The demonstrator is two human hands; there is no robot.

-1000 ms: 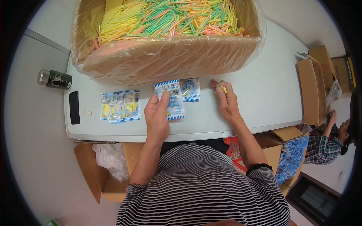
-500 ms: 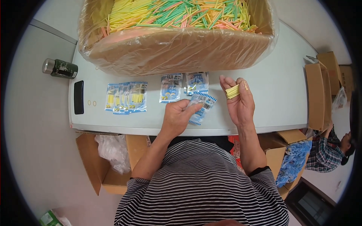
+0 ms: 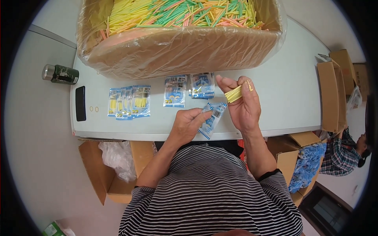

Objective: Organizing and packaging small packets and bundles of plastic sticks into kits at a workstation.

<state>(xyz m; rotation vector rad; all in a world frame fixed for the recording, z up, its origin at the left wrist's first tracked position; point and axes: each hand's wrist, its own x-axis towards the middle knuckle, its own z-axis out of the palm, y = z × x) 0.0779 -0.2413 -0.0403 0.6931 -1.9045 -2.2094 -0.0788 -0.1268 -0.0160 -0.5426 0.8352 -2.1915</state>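
Pinched between the thumb and fingers of my left hand (image 3: pixel 188 124) is a small blue-and-white plastic packet (image 3: pixel 212 119), tilted above the near part of the table. My right hand (image 3: pixel 245 108), palm up beside it, grips a bundle of short thin yellow sticks (image 3: pixel 233 94). A yellow-orange bit shows near its thumb tip, too small to make out. Beyond my hands lie a flat blue-and-white packet (image 3: pixel 175 92) and a small stack of similar packets (image 3: pixel 202 84). Farther left, an overlapping row of packets (image 3: pixel 140 102) shows yellow sticks inside.
A large plastic-lined carton (image 3: pixel 177 51) full of coloured sticks (image 3: pixel 185 13) stands at the table's far side. On the left are a phone (image 3: pixel 80 103), a dark bottle (image 3: pixel 63 74) and rubber bands (image 3: pixel 97 109). Below the edge, one box holds blue packets (image 3: pixel 309 165). Another person (image 3: pixel 340 157) is at right.
My right hand has moved slightly left and away from me with the yellow sticks, closer to the packet. The packet in my left hand has tilted and shifted a little nearer to me.
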